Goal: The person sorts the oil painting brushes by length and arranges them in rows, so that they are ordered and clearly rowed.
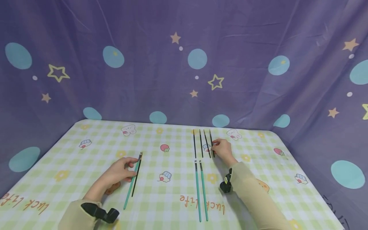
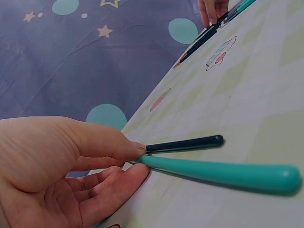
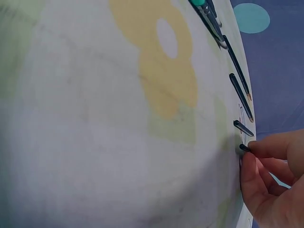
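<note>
At the left of the table, my left hand pinches a green-handled paintbrush between thumb and fingertips. Close along its right side lies a thin black paintbrush; in the left wrist view the thumb tip meets this black handle too. My right hand pinches the lower part of another thin black paintbrush, the rightmost in a row at the back. In the right wrist view only its handle end shows by the fingertips.
Three more black paintbrushes, one of them here, line up left of the right hand. Below them lie two green paintbrushes side by side, bristles toward the back. A checked cloth covers the table; a purple curtain hangs behind.
</note>
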`<state>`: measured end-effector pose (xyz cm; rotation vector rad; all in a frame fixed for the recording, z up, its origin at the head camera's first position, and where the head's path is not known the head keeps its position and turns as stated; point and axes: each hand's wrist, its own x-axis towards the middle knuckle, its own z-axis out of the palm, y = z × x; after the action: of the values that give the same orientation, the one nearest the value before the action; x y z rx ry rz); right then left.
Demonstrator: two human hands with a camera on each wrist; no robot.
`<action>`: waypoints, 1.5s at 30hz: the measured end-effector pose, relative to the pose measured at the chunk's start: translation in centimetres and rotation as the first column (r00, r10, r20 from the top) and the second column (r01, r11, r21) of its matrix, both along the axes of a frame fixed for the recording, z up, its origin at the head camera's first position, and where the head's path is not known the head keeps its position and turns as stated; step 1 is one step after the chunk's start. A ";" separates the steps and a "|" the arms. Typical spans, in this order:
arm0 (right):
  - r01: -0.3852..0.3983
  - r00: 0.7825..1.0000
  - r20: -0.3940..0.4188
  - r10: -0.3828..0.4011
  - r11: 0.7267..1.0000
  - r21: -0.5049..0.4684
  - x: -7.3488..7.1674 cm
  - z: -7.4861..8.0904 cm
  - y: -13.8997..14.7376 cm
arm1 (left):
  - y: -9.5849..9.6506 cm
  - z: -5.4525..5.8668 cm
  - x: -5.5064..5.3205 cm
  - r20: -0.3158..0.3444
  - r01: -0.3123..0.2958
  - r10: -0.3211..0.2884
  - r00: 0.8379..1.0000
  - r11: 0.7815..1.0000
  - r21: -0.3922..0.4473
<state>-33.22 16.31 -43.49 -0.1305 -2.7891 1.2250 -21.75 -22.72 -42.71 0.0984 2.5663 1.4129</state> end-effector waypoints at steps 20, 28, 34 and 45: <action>0.043 0.998 -0.052 -0.040 0.997 0.061 0.9 0.7 -0.8 | 0.0 -0.2 -0.1 -0.008 -0.005 0.005 1.000 1.000 -0.008; 0.047 0.995 -0.093 -0.041 0.997 0.069 1.9 1.5 -3.2 | -0.1 -0.2 -0.1 0.007 -0.005 0.005 1.000 1.000 0.003; -0.040 0.995 -0.089 0.042 0.999 0.021 2.9 2.0 -5.4 | 0.0 -0.1 0.0 0.001 -0.002 0.002 1.000 1.000 -0.001; -0.168 0.985 -0.052 0.166 0.984 -0.051 4.8 3.0 -9.3 | 0.1 -0.2 0.0 -0.002 -0.012 0.012 1.000 1.000 -0.005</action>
<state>-28.42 7.03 -40.54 0.1302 -2.7739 1.3227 -21.78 -22.65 -42.90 0.0845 2.5762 1.4116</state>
